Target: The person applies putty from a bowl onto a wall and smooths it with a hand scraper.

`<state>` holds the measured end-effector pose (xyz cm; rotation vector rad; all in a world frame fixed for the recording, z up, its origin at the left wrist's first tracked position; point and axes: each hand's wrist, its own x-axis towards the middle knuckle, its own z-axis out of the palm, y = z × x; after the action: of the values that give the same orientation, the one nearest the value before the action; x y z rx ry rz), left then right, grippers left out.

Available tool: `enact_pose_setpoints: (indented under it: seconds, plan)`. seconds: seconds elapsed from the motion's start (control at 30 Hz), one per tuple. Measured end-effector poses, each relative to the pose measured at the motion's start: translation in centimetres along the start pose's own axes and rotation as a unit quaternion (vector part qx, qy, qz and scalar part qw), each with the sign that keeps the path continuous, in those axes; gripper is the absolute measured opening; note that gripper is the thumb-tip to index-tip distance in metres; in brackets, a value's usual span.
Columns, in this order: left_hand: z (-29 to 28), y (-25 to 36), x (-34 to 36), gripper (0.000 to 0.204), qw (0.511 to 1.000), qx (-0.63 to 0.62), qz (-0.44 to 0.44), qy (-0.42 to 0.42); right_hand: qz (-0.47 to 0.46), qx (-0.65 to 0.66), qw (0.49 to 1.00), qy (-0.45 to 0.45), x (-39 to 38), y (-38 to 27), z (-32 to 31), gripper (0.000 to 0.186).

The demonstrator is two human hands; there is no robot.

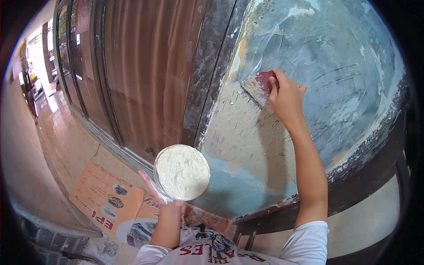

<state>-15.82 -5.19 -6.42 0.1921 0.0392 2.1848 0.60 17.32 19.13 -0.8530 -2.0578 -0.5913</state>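
Round putty-filled bowl (182, 172) — flat scraper (259, 87) on rough wall (335, 79).

Below you, the tiled floor (66, 145) carries an orange printed poster (106, 198), lying flat beside the dark door frame (110, 137).

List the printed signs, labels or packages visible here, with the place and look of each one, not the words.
Printed sheet: flat on the floor, lower left, below the round bowl of white paste in the left hand; orange rectangle with small round food pictures and dark lettering.
Second printed sheet: beside it toward the person; orange with a larger white-edged picture.
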Motion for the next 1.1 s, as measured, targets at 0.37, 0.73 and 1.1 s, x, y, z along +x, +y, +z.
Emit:
enact_pose_setpoints:
  seconds: [0.37, 0.73, 1.1]
  plan:
    - [0.0, -0.3, 0.9, 0.100, 1.000, -0.021, -0.006, 0.015, -0.020, 0.014, 0.999, 0.044, 0.9, 0.3, 0.2, 0.014]
    - [0.5, 0.0, 0.9, 0.100, 1.000, -0.018, -0.019, 0.010, -0.016, 0.024, 0.998, 0.058, 1.5, 0.1, 0.2, 0.012]
    - [0.7, 0.6, 0.5, 0.100, 0.999, -0.035, -0.026, -0.005, 0.007, 0.011, 0.999, 0.052, 1.0, 0.0, -0.2, 0.015]
